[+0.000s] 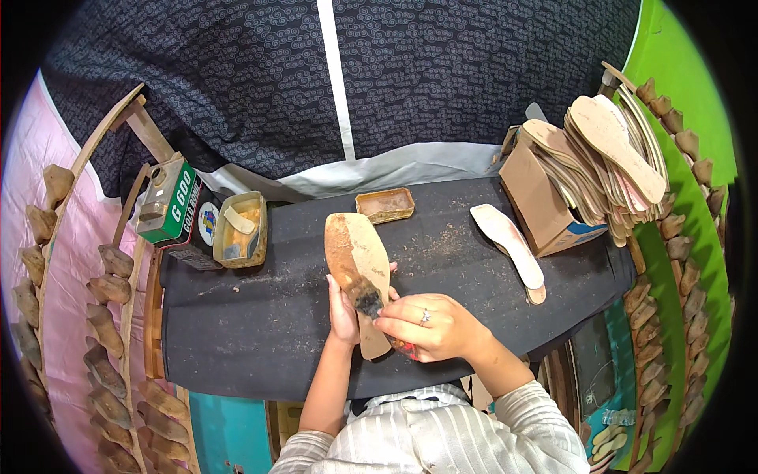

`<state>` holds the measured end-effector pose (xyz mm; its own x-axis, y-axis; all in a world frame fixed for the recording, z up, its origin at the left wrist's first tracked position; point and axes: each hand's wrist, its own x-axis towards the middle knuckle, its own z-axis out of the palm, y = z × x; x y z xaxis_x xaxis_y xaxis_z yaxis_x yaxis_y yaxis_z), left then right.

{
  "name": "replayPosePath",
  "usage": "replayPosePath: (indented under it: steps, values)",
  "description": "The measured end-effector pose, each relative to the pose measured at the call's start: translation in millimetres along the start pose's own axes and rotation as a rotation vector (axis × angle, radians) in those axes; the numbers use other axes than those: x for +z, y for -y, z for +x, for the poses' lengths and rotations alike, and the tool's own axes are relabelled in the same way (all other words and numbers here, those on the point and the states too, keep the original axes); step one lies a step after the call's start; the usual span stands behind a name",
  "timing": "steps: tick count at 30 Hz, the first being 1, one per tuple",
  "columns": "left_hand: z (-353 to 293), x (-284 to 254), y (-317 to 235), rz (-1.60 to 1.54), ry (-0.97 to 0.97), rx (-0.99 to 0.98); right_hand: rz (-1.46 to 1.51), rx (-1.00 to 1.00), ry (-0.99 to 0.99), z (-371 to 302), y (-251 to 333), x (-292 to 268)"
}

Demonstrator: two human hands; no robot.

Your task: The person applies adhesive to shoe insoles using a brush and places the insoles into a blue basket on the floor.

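Observation:
A tan shoe insole [371, 245] stands tilted above the middle of the table, its wide end pointing away from me. My left hand [343, 314] is closed round its left edge, with fingertips showing at the right edge. The insole's left side is coated reddish-brown, while the right side is paler. In my right hand [433, 325], which wears a ring, is a brush [368, 299] with dark bristles. Those bristles press on the insole around its middle. A bit of red shows below my right fingers, and most of the brush handle is hidden by them.
Left on the dark-covered table [237, 332] are a green-and-black metal can [174, 209] and a tub [263, 227] holding orange-brown stuff. A shallow tray [385, 207] lies behind the insole. Loose insoles [512, 243] and a cardboard box [533, 189] piled with insoles [608, 150] are right. Racks of shoe lasts [109, 328] flank both sides.

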<state>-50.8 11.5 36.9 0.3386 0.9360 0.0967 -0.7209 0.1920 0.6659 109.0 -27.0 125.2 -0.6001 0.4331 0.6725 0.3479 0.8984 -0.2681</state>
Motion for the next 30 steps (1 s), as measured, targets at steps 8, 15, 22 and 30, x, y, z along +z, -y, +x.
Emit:
replayPosePath:
  steps: [8,15,22,30]
  values:
    - [-1,11,3,0.053,-0.121,0.09,-0.047,0.025,-0.103,5,0,0]
    - [0,-2,4,-0.09,-0.018,0.078,0.064,0.016,0.018,-2,3,-1]
    - [1,11,6,-0.085,-0.129,0.111,-0.003,0.013,-0.109,2,1,5]
    - [1,2,2,-0.108,-0.029,0.102,0.136,0.062,0.071,-5,2,-4]
